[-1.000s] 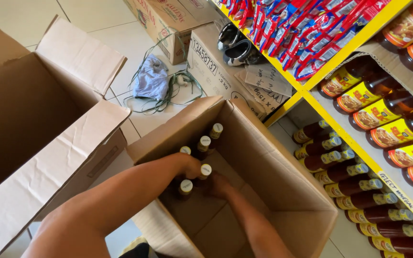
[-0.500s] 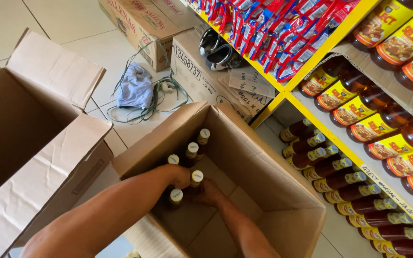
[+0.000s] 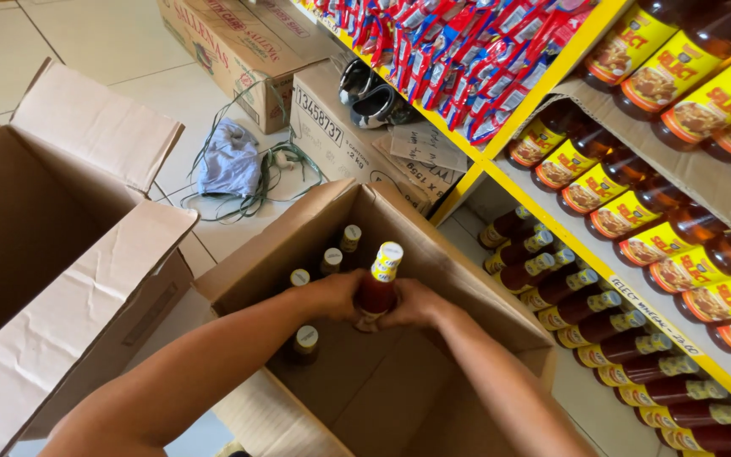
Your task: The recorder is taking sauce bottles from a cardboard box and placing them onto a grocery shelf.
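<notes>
Both my hands are inside an open cardboard box (image 3: 467,279) on the floor. My left hand (image 3: 332,294) and my right hand (image 3: 412,305) clasp a red sauce bottle (image 3: 376,288) with a white and yellow cap, lifted upright above the others. Several more capped bottles (image 3: 328,261) stand in the box's far corner, and one (image 3: 305,340) stands nearer me.
A larger open cardboard box (image 3: 69,245) stands at the left. Yellow-edged shelves (image 3: 552,220) at the right hold rows of sauce bottles and red and blue packets. More boxes (image 3: 332,135), a blue cloth (image 3: 228,156) and green straps lie on the tiled floor behind.
My hands, which were down among the bottles, have closed on one bottle and raised it so its neck and cap stand above the rest.
</notes>
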